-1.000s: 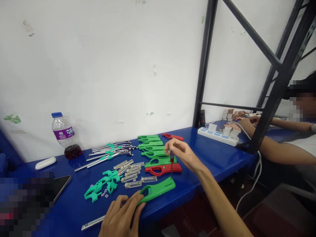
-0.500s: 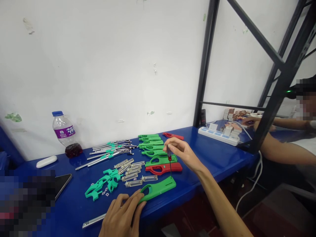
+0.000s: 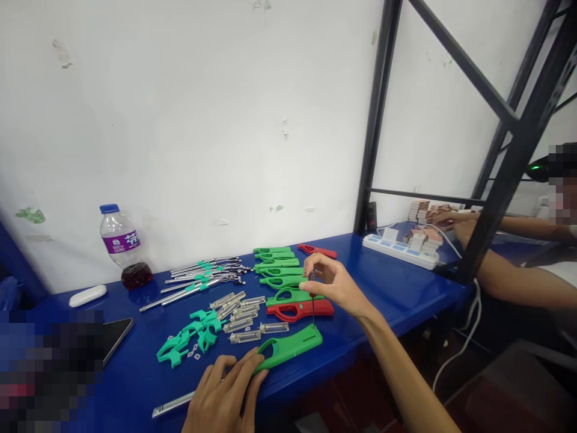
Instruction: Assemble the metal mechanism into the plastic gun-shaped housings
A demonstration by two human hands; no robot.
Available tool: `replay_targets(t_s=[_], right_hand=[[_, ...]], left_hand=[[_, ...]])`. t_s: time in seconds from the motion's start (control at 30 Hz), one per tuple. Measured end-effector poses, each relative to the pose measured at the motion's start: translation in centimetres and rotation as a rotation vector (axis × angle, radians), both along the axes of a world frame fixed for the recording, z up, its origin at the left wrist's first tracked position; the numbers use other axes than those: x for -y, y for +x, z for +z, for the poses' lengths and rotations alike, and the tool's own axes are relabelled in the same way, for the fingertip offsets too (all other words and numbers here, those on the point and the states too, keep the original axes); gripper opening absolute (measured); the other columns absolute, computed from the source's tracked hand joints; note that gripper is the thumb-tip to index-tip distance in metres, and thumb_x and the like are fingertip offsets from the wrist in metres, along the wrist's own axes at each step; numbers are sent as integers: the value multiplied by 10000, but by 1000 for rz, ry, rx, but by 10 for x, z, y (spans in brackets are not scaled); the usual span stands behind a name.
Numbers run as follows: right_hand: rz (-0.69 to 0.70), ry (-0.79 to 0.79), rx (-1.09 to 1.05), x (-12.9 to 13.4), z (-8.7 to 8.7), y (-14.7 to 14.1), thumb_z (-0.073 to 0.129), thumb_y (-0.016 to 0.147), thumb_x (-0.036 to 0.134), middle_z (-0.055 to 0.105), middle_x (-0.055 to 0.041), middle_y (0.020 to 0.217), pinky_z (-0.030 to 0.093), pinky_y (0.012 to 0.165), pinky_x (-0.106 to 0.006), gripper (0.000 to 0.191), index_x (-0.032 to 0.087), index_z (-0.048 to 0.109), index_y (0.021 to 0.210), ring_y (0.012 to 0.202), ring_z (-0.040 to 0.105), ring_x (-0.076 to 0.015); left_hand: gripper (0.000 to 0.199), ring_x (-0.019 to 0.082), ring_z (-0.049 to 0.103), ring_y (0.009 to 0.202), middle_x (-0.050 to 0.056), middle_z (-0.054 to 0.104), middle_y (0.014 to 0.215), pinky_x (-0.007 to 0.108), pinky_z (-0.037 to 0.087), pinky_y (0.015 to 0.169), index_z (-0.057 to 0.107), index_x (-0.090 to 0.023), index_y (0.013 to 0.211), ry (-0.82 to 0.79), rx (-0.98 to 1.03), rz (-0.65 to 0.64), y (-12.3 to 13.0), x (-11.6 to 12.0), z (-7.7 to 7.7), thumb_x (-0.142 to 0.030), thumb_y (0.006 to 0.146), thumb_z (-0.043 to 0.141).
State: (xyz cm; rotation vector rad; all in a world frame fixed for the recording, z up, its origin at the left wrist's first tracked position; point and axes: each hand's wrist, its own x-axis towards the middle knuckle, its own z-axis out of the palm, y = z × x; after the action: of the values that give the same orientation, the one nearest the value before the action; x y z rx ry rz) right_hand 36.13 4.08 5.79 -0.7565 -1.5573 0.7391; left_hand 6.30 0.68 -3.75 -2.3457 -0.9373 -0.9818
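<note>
My left hand (image 3: 225, 394) is closed around the near end of a green stick lighter (image 3: 292, 349) lying on the blue table, and the metal tube (image 3: 174, 405) sticks out beyond my fingers to the left. Pinched upright in my right hand (image 3: 337, 287) is a small screwdriver (image 3: 314, 311) with a dark red handle. Its tip meets the far right end of the green casing; the screw itself is too small to make out. Just behind lies a red lighter body (image 3: 311, 308), with several green lighter bodies (image 3: 277, 263) in a row farther back.
Left of the lighters are clear fuel tanks (image 3: 246, 337), teal triggers (image 3: 207, 337) and metal lighter tubes (image 3: 189, 288). A drink bottle (image 3: 121, 243), a white case (image 3: 88, 296) and a phone (image 3: 118, 334) stand farther left. A power strip (image 3: 399, 251), black rack post (image 3: 500, 174) and another person's arm (image 3: 518, 270) are right.
The fingers of my right hand have shifted around the screwdriver handle, the thumb now lower and farther left. My left hand and the lighter stay in place. The view has moved slightly.
</note>
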Motion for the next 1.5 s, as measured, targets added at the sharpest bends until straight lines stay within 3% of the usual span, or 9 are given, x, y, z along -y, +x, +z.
replay_targets(t_s=[0.07, 0.23, 0.4, 0.6, 0.83, 1.03, 1.23, 1.37, 1.5], right_hand=[[-21, -3, -4, 0, 0, 1, 915, 839, 445, 611, 0, 916, 472, 712, -296, 347, 248, 644, 927, 812, 571, -184], [34, -31, 51, 3, 2, 2, 723, 1008, 492, 686, -58, 1091, 506, 894, -358, 279, 253, 678, 1145, 1030, 639, -237], [18, -11, 84, 2, 0, -2, 848, 923, 412, 615, -7, 1034, 493, 843, -315, 252, 270, 668, 1027, 946, 601, -200], [57, -30, 141, 6, 2, -3, 698, 1042, 425, 681, -47, 1127, 518, 939, -374, 273, 287, 657, 1274, 1091, 646, -244], [4, 16, 135, 4, 1, -3, 790, 978, 387, 571, 3, 1047, 488, 839, -295, 203, 270, 631, 1026, 927, 571, -178], [79, -13, 198, 7, 4, -4, 582, 1095, 415, 622, -38, 1187, 526, 858, -334, 262, 302, 592, 1331, 939, 652, -197], [-77, 0, 271, 16, 14, 0, 452, 1122, 437, 569, -28, 1117, 470, 833, -316, 331, 305, 531, 1415, 908, 566, -192], [-52, -165, 538, 33, 23, 10, 676, 1028, 464, 641, -4, 914, 426, 670, -287, 237, 277, 738, 1158, 764, 564, -190], [-89, -300, 759, 39, 20, 14, 898, 844, 324, 709, -12, 988, 445, 750, -298, 138, 276, 819, 947, 900, 638, -235]], left_hand=[[291, 186, 705, 896, -32, 807, 1098, 301, 614, 747, 681, -267, 1280, -4, -5, 3, 0, -1, 0, -377, 1076, 504], [294, 191, 706, 890, -29, 808, 1090, 310, 613, 738, 681, -267, 1286, 13, -16, 5, 1, -2, 0, -378, 1073, 512], [297, 188, 707, 894, -30, 806, 1100, 308, 616, 739, 678, -261, 1290, 9, -27, 5, 0, -1, 0, -372, 1073, 509], [299, 196, 706, 910, -24, 804, 1104, 314, 617, 753, 676, -262, 1294, 12, -31, 19, 0, -2, -2, -378, 1073, 511], [297, 195, 691, 919, -40, 799, 1104, 316, 611, 749, 651, -255, 1315, 8, -20, 1, 1, -2, -2, -362, 1070, 522], [290, 189, 686, 895, -28, 796, 1085, 317, 602, 743, 657, -253, 1299, 12, -7, 0, 2, -2, -1, -366, 1075, 511], [288, 187, 683, 895, -40, 796, 1086, 322, 602, 746, 652, -251, 1297, 25, -12, -11, 2, -2, -1, -362, 1080, 498], [295, 186, 682, 897, -31, 794, 1085, 316, 602, 747, 648, -244, 1309, 16, -1, -7, 1, -1, -2, -357, 1078, 504], [302, 190, 691, 908, -35, 796, 1096, 319, 611, 746, 651, -256, 1311, 20, -18, 5, 0, -2, -4, -373, 1080, 495]])
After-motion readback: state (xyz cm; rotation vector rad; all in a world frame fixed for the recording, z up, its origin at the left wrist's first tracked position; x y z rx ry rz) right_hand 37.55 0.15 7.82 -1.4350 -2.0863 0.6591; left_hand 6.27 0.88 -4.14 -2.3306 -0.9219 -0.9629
